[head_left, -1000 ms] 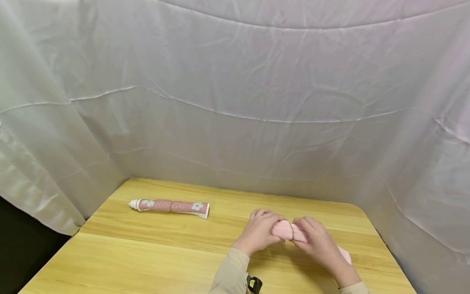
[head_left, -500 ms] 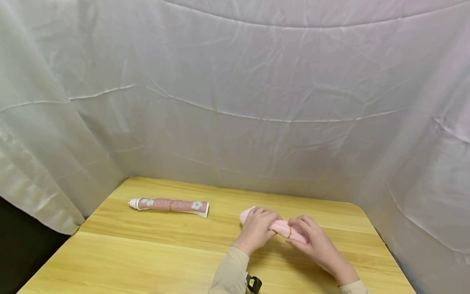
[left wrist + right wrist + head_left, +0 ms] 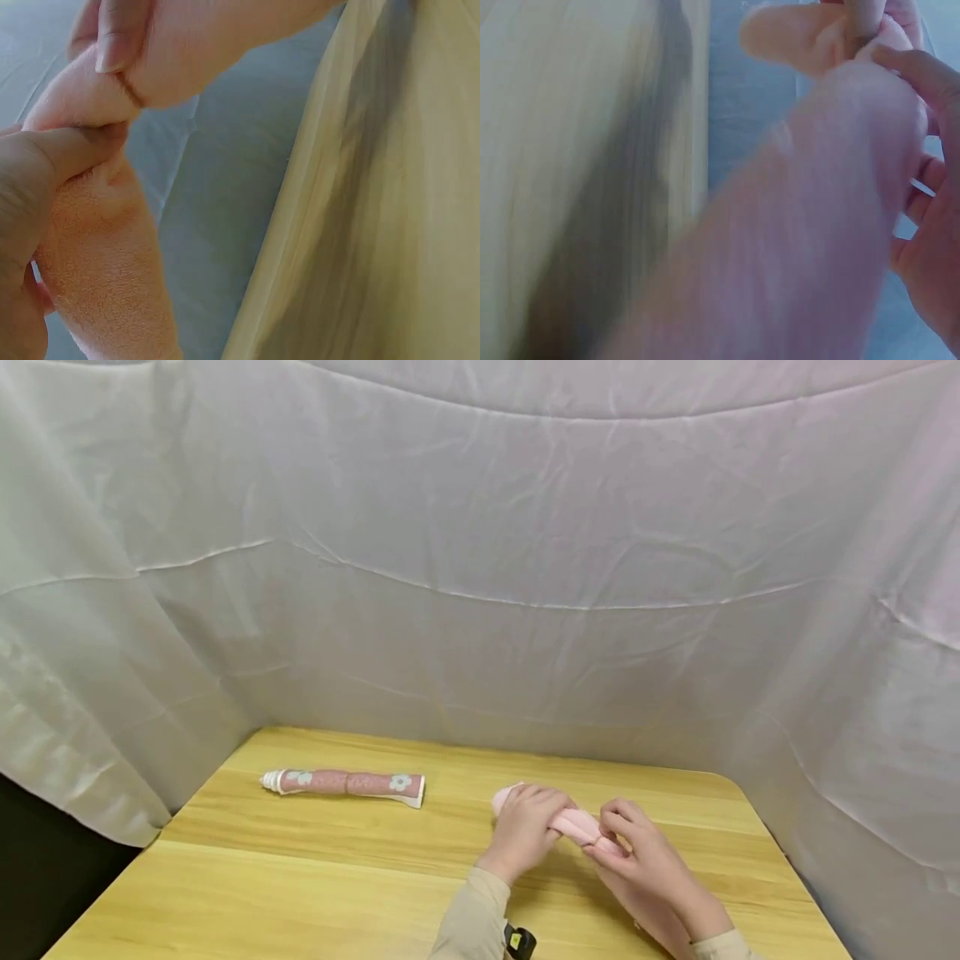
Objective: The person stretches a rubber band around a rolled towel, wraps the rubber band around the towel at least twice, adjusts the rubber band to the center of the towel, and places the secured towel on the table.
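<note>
A pink fuzzy towel (image 3: 573,825), bunched into a long roll, is held over the right half of the table. My left hand (image 3: 525,828) grips it near its left end, which pokes out beyond the fingers. My right hand (image 3: 648,860) pinches it farther right, thumb and fingers at a thin brown band (image 3: 132,90) that cinches the towel. From there the long right part of the towel (image 3: 802,202) droops under the right forearm. In the left wrist view, the left thumb (image 3: 82,146) presses into the cloth just beside the band.
A mauve rolled towel (image 3: 363,783) with pale flowers, white ends and a band at its middle lies at the left on the wooden table (image 3: 262,885). Grey-white curtains (image 3: 480,568) hang behind and at both sides. A black device (image 3: 519,942) shows by the left sleeve.
The towel has shifted left through the hands, so its left end now shows past the left hand. The right part has swung down under the right forearm. The mauve roll stays put.
</note>
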`<state>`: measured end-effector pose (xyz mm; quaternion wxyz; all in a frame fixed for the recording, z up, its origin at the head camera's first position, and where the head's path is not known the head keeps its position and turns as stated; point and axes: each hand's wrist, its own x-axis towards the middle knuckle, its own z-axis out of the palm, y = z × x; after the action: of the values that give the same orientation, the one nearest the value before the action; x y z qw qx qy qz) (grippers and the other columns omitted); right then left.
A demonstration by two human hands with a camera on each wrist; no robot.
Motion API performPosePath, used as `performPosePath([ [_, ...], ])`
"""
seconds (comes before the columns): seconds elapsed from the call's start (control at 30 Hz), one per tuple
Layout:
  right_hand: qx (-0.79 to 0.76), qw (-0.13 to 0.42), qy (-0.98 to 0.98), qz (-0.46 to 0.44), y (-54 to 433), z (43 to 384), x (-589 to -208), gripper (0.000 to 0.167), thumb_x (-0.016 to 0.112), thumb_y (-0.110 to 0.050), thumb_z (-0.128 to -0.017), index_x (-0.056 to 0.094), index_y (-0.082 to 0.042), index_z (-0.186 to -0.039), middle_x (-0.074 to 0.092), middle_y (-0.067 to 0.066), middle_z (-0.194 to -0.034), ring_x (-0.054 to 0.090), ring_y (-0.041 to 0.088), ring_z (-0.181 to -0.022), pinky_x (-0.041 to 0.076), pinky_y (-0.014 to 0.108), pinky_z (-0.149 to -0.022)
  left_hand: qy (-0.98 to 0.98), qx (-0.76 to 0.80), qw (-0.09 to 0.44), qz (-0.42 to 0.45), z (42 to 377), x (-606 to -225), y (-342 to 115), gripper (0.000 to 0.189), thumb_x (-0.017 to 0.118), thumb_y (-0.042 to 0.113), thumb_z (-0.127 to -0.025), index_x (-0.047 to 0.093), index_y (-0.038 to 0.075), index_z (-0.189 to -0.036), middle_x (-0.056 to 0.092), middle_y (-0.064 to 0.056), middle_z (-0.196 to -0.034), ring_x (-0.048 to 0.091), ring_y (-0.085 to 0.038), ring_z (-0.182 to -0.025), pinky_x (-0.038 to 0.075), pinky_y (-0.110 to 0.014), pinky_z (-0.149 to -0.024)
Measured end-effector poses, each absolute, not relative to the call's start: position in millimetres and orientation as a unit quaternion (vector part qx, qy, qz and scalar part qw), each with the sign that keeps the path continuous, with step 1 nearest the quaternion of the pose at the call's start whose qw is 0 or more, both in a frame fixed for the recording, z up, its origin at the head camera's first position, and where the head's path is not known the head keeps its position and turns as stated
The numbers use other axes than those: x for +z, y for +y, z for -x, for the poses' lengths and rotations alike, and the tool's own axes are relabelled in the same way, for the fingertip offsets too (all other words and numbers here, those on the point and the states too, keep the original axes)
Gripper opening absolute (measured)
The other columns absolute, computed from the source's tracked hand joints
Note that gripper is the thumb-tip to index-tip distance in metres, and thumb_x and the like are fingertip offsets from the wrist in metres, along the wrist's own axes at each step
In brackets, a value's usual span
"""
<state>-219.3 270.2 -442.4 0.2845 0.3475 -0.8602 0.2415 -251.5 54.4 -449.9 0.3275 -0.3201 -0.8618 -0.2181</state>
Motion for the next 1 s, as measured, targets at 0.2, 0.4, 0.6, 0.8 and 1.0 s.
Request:
performPosePath([
  [0.2, 0.228, 0.304, -0.865, -0.329, 277, 216, -446, 0.033, 0.083, -0.010, -0.070, 0.057, -0.025, -0.086, 0.057, -0.013, -0.098, 0.049, 0.003, -0.094, 0.040, 0.009, -0.084, -0.852, -0.274, 0.357, 0.269, 257, -447, 34, 0.024, 0.077, 0.017, -0.076, 0.068, 0.022, -0.097, 0.073, 0.009, -0.101, 0.066, -0.013, -0.099, 0.050, -0.039, -0.095],
  [0.4, 0.210, 0.306, -0.871, -0.322, 274, 217, -446, 0.032, 0.082, -0.013, -0.072, 0.060, -0.021, -0.094, 0.060, -0.012, -0.100, 0.054, 0.007, -0.095, 0.048, 0.018, -0.082, -0.851, -0.277, 0.352, 0.274, 259, -446, 30, 0.023, 0.076, 0.017, -0.077, 0.067, 0.023, -0.097, 0.073, 0.009, -0.102, 0.065, -0.013, -0.099, 0.050, -0.037, -0.092],
  [0.6, 0.235, 0.299, -0.875, -0.301, 270, 216, -444, 0.046, 0.082, -0.010, -0.073, 0.060, -0.009, -0.114, 0.063, -0.003, -0.110, 0.057, 0.013, -0.101, 0.054, 0.029, -0.076, -0.859, -0.265, 0.339, 0.277, 257, -445, 36, 0.023, 0.076, 0.021, -0.079, 0.067, 0.023, -0.100, 0.072, 0.009, -0.102, 0.064, -0.012, -0.102, 0.049, -0.037, -0.097],
  [0.8, 0.253, 0.241, -0.900, -0.260, 263, 211, -441, 0.062, 0.080, -0.023, -0.079, 0.052, -0.014, -0.134, 0.064, 0.003, -0.124, 0.060, 0.015, -0.105, 0.054, 0.038, -0.084, -0.862, -0.248, 0.328, 0.296, 252, -443, 46, 0.021, 0.074, 0.023, -0.081, 0.066, 0.022, -0.100, 0.071, 0.010, -0.102, 0.064, -0.011, -0.103, 0.048, -0.036, -0.099],
  [1.0, 0.256, 0.248, -0.901, -0.248, 263, 212, -441, 0.045, 0.081, -0.017, -0.077, 0.062, -0.013, -0.117, 0.070, -0.001, -0.099, 0.055, -0.002, -0.080, 0.050, 0.024, -0.067, -0.863, -0.237, 0.314, 0.315, 251, -444, 53, 0.027, 0.076, 0.024, -0.079, 0.064, 0.023, -0.103, 0.070, 0.010, -0.105, 0.064, -0.010, -0.106, 0.048, -0.035, -0.100],
])
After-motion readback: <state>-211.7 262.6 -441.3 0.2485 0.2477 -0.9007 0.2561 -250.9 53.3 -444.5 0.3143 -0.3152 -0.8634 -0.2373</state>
